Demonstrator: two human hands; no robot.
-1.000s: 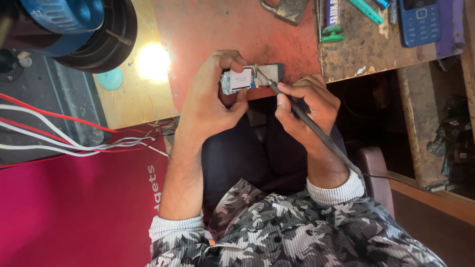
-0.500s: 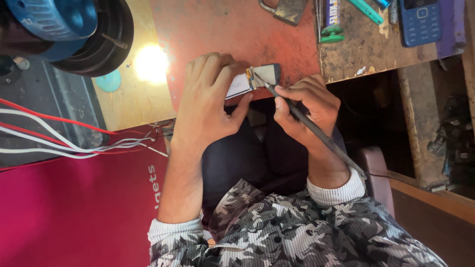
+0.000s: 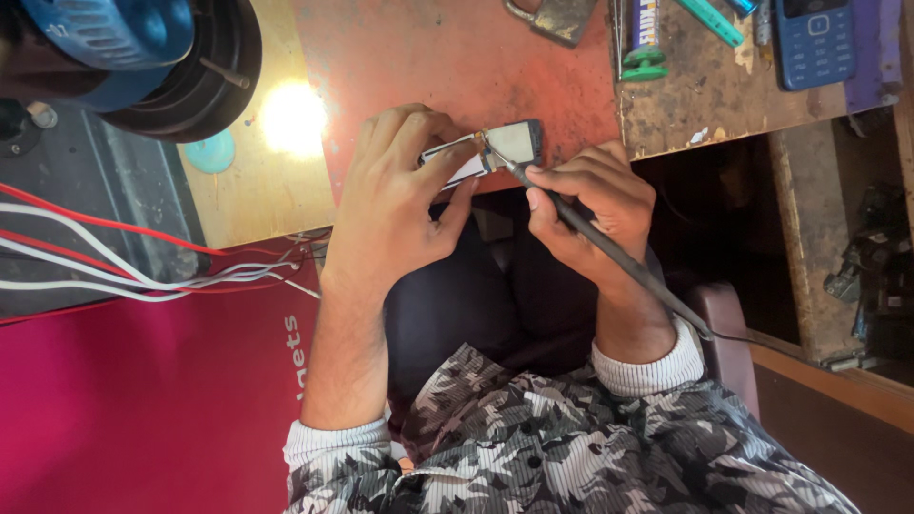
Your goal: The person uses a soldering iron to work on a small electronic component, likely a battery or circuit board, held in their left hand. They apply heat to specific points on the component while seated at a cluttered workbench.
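Note:
My left hand [image 3: 400, 190] grips a small opened phone body [image 3: 505, 145] at the near edge of a worn red work mat [image 3: 457, 57]. My right hand [image 3: 590, 205] holds a thin black soldering iron [image 3: 609, 252] like a pen. Its tip touches the upper left corner of the phone body, close to my left fingertips. The iron's cord runs back over my right wrist. Both hands are over my lap, just in front of the bench.
A lit lamp spot [image 3: 290, 114] glares on the wooden bench. A blue and black round machine [image 3: 133, 57] stands at the far left. Red and white wires [image 3: 114, 266] cross a magenta surface. A blue keypad phone [image 3: 814, 43], a padlock [image 3: 562, 17] and green tools [image 3: 643, 43] lie at the back.
My left hand has turned the phone body and closed further over it. The iron's tip stays at the same corner. The view has shifted slightly.

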